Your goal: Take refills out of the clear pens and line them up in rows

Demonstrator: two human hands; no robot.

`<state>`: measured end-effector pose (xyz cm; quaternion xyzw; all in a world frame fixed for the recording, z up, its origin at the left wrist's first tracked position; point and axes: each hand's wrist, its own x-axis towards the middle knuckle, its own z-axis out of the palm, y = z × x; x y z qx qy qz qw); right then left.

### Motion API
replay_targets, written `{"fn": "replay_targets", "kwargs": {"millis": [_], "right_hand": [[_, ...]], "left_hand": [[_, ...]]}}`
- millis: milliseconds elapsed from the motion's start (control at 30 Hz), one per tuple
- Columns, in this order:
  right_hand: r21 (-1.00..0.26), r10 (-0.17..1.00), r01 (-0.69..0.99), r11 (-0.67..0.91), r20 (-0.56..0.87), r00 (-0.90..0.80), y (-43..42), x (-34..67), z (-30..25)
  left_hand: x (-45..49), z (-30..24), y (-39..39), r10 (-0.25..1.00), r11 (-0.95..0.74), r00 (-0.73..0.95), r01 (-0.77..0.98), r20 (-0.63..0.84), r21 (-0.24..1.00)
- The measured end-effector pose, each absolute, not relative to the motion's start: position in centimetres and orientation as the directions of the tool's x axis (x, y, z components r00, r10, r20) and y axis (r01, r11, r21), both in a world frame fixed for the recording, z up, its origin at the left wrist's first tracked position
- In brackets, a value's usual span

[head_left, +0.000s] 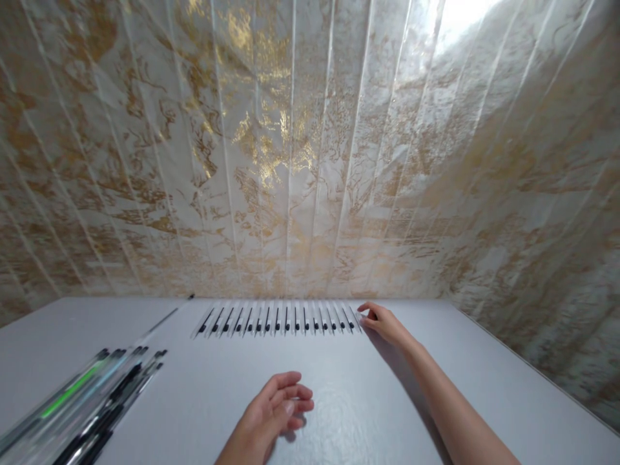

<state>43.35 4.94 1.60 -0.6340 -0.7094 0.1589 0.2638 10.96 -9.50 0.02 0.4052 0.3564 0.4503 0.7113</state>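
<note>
A row of slim clear plastic pen parts [287, 318], each with a black strip and a dark blob near its lower end, lies side by side near the back of the white table. At the right end of that row is my right hand [380, 321], its thumb and index finger closed on the last clear pen part [357, 318]. The fingertips partly hide that piece. My left hand [281, 407] hovers over the table in front of the row, empty, with its fingers loosely curled and apart.
On the left lies a bundle of pens [97, 394], blurred, with black ends and one bright green stripe. Beyond it a single thin rod with a black tip [169, 316] points towards the back edge. A shiny gold-patterned sheet [290, 161] rises behind the white table [368, 400].
</note>
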Motion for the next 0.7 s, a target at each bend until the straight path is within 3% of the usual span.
{"fn": "replay_targets", "kwargs": {"millis": [533,700], "right_hand": [[-0.610,0.989,0.784,0.119,0.144,-0.038,6.2,43.6,0.1],[-0.643,0.996,0.764,0.044,0.087,0.015,5.9,44.8,0.4]], "left_hand": [[11.0,0.5,-9.7,0.929,0.255,0.343,-0.325,-0.138,0.911],[11.0,0.1,-9.6,0.932,0.235,0.342,-0.325,-0.118,0.916]]}}
